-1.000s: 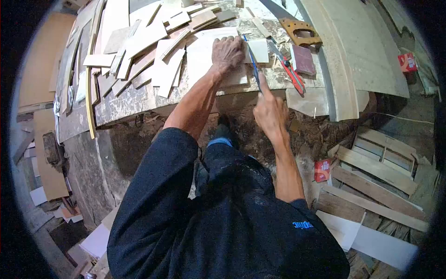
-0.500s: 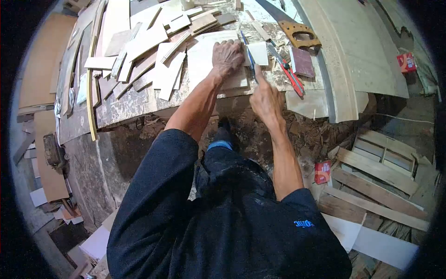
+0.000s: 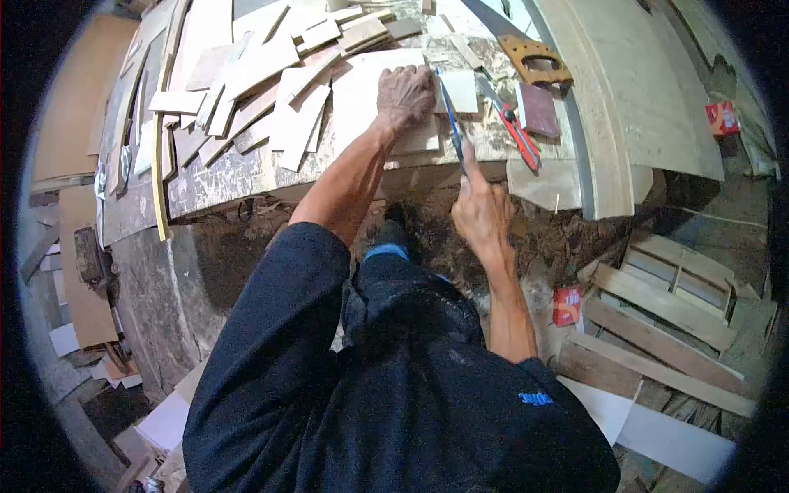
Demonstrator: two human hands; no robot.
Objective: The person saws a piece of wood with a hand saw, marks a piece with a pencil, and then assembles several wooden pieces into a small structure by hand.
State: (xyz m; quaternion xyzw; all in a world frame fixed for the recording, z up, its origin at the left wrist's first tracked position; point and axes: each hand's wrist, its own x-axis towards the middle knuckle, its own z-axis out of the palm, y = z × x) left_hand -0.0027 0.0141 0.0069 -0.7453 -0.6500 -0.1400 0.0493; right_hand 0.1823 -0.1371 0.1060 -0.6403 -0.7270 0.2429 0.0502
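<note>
My left hand [image 3: 407,97] is closed, its knuckles up and fingers curled at the right edge of a pale board [image 3: 357,86] lying on the workbench [image 3: 230,185]. My right hand [image 3: 485,209] is wrapped round the handle of a slim blue hacksaw [image 3: 449,111], index finger stretched along it. Seen nearly edge-on, the saw points away from me, just right of my left hand. Its contact with the wood is hard to make out. A small pale piece [image 3: 462,92] lies beside the saw. Farther right are a red-and-black utility knife [image 3: 522,140] and a maroon block [image 3: 538,110].
A handsaw [image 3: 534,59] with a wooden handle lies at the back right. Many wood offcuts [image 3: 263,70] are heaped on the bench's left. A long board [image 3: 604,123] runs along the right side. Slatted wooden frames [image 3: 674,287] and a red packet [image 3: 567,306] lie on the floor.
My right hand has drawn the hacksaw back toward me and slightly right. My left hand stays almost in place on the board.
</note>
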